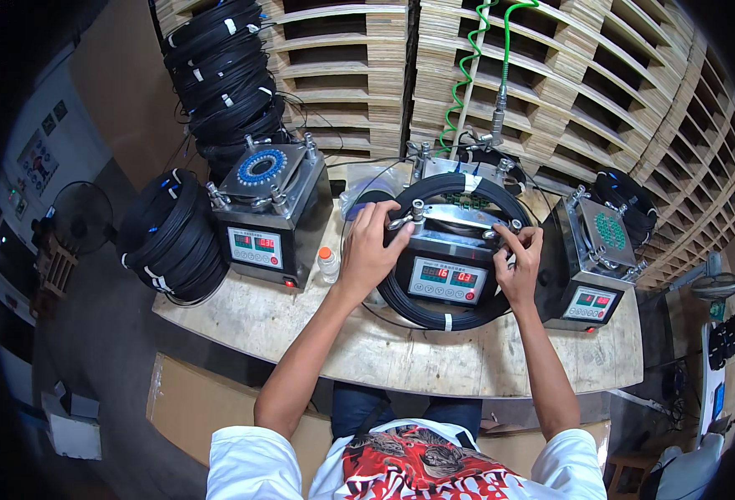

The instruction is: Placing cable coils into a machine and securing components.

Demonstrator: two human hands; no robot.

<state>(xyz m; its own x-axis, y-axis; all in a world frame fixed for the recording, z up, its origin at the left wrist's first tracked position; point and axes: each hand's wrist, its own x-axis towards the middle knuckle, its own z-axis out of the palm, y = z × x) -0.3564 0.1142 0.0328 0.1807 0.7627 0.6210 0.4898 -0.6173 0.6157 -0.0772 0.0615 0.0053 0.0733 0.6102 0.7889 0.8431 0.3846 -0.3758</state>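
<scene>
A metal bench machine [446, 287] with a lit red digit display stands in front of me, at the middle of the table. Around it hangs a large coil of black cable [446, 323], bound with white ties. My left hand [366, 250] reaches through to its near left corner, thumb and fingers closed about a small clamp lever [396, 223] beside an upright metal post [417, 208]. At the near right corner, the bent fingers of my right hand [519, 262] pinch a second clamp lever [490, 235]. The coil hides part of the machine's body.
Similar machines stand left [255, 237] and right [592, 267]. A small orange-capped bottle [328, 265] is near my left wrist. Black cable coils [167, 237] pile at the table's left, with a tall stack [221, 75] behind. Green air hoses [505, 62] hang before wooden pallets [342, 67].
</scene>
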